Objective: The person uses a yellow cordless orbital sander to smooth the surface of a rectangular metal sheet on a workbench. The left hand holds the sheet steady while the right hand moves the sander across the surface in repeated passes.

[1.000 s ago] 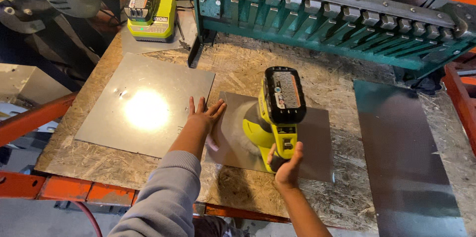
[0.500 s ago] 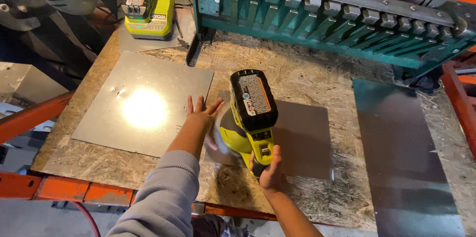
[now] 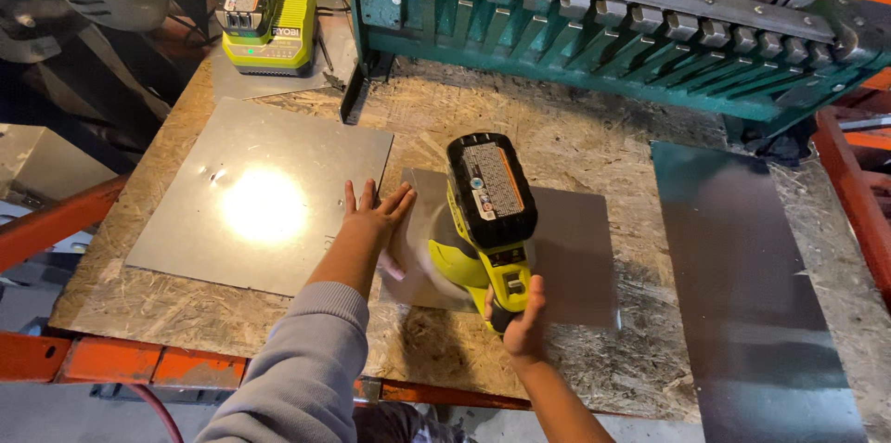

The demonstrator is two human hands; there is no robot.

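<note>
We are closing our right hand [image 3: 522, 324] in a grip around the yellow sander [image 3: 483, 220], its long axis running far-left from the grip, while our left hand [image 3: 373, 216] is pressing flat on the metal sheet [image 3: 575, 248] lying mid-surface [image 3: 557, 141], just left.

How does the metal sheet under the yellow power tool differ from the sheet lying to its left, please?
The sheet under the tool looks smaller and dull grey; the left sheet looks larger and carries a bright light glare. The left hand presses flat on the first, while the right hand holds the yellow power tool on it; the left sheet lies bare. Both lie flat on the chipboard bench.
</note>
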